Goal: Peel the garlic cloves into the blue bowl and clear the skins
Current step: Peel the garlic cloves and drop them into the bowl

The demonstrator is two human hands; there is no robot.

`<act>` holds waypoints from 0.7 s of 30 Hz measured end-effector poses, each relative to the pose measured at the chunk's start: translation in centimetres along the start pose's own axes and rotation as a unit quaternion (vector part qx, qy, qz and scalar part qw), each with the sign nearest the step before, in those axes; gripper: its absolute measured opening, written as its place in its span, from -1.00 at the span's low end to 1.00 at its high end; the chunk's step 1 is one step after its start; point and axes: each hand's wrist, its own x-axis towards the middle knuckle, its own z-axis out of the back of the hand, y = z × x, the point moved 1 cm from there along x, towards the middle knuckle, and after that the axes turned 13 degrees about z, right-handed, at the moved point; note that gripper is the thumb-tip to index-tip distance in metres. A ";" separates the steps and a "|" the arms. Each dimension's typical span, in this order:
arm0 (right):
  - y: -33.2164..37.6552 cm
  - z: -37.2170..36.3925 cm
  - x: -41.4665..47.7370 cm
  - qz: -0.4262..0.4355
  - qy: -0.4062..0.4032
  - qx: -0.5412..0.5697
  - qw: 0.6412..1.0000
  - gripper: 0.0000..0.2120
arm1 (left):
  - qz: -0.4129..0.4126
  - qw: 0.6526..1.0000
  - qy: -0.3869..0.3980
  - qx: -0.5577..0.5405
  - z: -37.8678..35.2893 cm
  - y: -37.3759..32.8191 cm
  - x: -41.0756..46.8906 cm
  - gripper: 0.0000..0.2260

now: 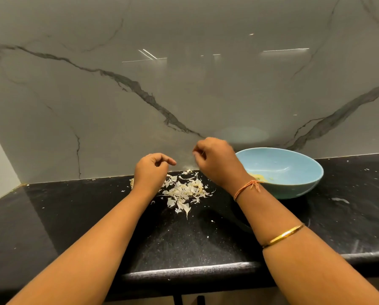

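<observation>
Your left grip (151, 171) hovers with its fingers curled under, so you cannot tell what it holds. It hangs over the left edge of a loose heap of dry, papery garlic skins (184, 190) on the glossy, speckled black desk (74, 216). Your right grip (215, 164) is curled too, its hold equally unclear, beside the smooth, round blue bowl (294, 168) with pale yellow garlic (265, 178) at its bottom.

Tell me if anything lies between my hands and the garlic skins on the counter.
Nothing visible does. The skins lie bare on the counter. The left hand is at the heap's left edge, and the right hand is raised between the heap and the bowl.
</observation>
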 end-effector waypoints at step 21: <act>-0.7 -3.6 -0.3 0.006 0.229 0.005 0.973 -0.83 | -0.001 0.999 0.028 -0.029 -0.7 -0.2 0.4 -0.90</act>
